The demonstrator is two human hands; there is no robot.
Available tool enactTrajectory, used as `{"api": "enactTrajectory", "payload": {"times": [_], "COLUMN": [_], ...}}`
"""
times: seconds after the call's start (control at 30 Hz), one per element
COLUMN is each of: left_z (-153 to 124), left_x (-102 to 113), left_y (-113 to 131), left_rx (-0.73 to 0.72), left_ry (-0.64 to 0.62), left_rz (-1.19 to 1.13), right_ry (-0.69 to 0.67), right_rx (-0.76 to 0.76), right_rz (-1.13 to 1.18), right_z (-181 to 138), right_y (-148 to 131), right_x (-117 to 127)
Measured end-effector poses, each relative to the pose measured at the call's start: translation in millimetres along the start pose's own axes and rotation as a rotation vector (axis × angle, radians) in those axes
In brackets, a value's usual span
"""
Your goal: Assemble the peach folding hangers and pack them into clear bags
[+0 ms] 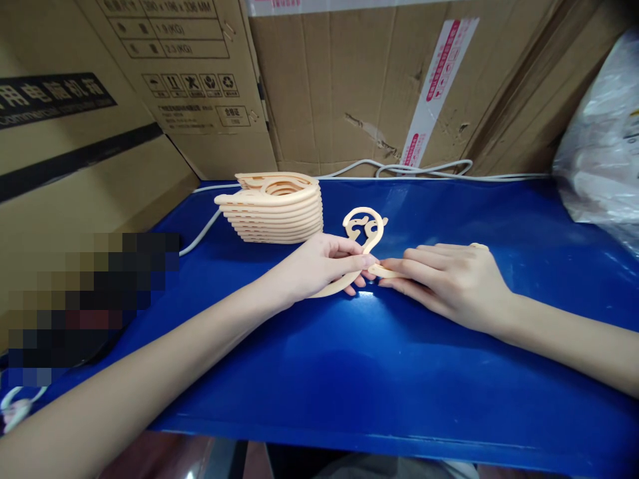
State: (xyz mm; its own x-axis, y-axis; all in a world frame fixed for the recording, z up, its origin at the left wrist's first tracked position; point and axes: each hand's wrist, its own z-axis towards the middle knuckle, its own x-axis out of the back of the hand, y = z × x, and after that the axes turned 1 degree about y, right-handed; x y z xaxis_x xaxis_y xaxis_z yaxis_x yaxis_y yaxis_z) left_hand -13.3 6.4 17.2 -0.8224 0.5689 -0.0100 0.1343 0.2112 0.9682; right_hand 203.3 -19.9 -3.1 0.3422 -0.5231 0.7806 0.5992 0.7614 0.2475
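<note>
A cream plastic hanger with a round hook is held over the blue table. My left hand pinches it just below the hook, and one curved arm runs down under that hand. My right hand is closed around the other arm piece, whose near end meets the left fingertips; a bit of it shows above the knuckles. Whether the two pieces are joined is hidden by the fingers. Through and behind the hook, small curved cream pieces lie on the table.
To the left rises a neat stack of folded cream hangers. Cardboard boxes wall the back and left of the blue table. A white cable runs along the rear edge. Clear plastic wrap bulges at right; a blurred-out dark object lies left.
</note>
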Motion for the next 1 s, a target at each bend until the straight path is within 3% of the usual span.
{"api": "enactTrajectory", "payload": {"times": [0.27, 0.8, 1.0], "left_z": [-3, -5, -8], "left_x": [-7, -3, -5], "left_y": [5, -5, -3], "left_rx": [0.05, -0.17, -0.165], "left_ry": [0.066, 0.014, 0.02], "left_rz": [0.041, 0.404, 0.477], "right_ry": [-0.002, -0.03, -0.034], "right_rx": [0.019, -0.018, -0.02], "right_rz": [-0.027, -0.059, -0.043], "right_z": [1, 0, -1], "right_y": [-1, -3, -3], "right_x": [2, 3, 2]}}
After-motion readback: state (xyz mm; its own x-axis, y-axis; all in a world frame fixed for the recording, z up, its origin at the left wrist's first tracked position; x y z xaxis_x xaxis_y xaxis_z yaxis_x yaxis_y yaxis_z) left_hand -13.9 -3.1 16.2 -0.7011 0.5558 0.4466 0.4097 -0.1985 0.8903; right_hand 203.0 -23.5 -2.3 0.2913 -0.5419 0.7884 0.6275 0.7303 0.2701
